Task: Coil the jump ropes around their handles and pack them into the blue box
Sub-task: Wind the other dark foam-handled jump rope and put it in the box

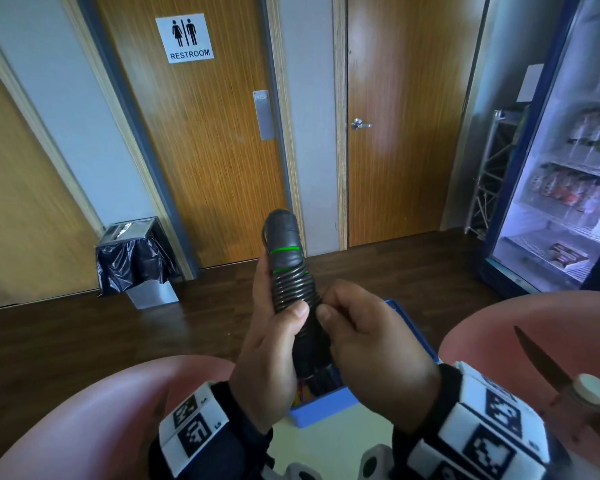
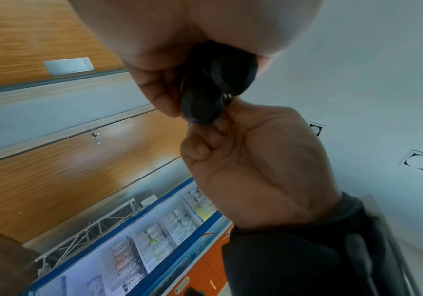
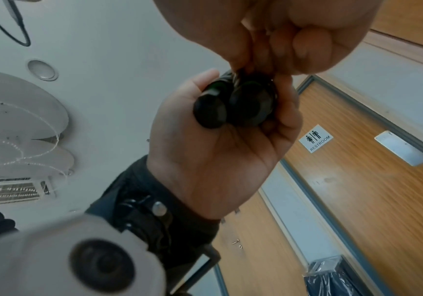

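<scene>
Nearest the head camera, two pink rounded shapes point(image 1: 66, 427) are seen at the lower corners, and both wrists are wrapped in dark bands carrying black-and-white marker blocks. Between them, the jump rope handles point(image 1: 288, 258) are held upright and side by side in the left hand point(image 1: 267, 348), whose fingers are curled round the bundle with the thumb laid across its front. A dark rope point(image 1: 293, 289) is wound in tight turns about the middle of the handles, and thin green rings are seen above the coil. The right hand point(image 1: 371, 344) is closed beside the coil, its thumb and fingertips pinching at the lowest turns; the rope end itself is hidden by the fingers. In the wrist views the two round black butt ends of the handles point(image 3: 233, 106) are shown together in the left palm. Directly below the hands, the blue box point(image 1: 329, 400) stands on a pale surface, partly hidden, with dark items inside it. Farther off, a dark wood floor, a bin lined with a black bag point(image 1: 136, 261), a restroom door point(image 1: 201, 133) and a lit drinks fridge point(image 1: 565, 174) are seen.
</scene>
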`<state>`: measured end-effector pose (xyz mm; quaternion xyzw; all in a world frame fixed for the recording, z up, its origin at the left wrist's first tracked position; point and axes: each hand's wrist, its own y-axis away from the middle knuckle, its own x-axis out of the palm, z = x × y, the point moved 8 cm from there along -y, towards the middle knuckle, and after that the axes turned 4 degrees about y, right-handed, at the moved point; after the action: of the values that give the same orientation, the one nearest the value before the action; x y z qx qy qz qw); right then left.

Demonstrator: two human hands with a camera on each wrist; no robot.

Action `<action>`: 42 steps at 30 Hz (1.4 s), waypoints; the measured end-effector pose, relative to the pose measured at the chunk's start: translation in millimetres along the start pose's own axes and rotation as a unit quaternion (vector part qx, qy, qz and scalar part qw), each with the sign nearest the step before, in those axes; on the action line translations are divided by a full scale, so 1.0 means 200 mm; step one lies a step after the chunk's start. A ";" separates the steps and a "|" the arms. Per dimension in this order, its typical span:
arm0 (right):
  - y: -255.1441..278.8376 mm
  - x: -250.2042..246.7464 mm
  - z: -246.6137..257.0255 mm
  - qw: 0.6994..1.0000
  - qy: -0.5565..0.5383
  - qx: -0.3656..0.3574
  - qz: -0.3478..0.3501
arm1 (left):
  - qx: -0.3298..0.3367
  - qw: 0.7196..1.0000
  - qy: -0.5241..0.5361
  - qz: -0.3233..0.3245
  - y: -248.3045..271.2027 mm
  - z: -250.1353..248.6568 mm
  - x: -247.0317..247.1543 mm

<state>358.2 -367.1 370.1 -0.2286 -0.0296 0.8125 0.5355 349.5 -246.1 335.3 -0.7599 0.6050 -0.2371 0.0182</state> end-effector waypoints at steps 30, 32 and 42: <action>-0.14 -0.14 -0.75 0.942 -0.262 0.161 0.136 | -0.106 0.970 0.139 -0.169 -0.37 0.40 0.17; -0.18 -0.20 -0.81 0.946 -0.255 0.148 0.133 | -0.104 0.961 0.153 -0.207 -0.40 0.48 0.24; -0.27 -0.47 -1.11 0.968 -0.175 0.138 0.115 | -0.112 0.934 0.155 -0.303 -0.45 0.75 0.47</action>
<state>523.3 -470.4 219.1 -0.0092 0.0159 0.8921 0.4514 503.1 -347.6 261.7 -0.8583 0.3637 -0.2767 -0.2336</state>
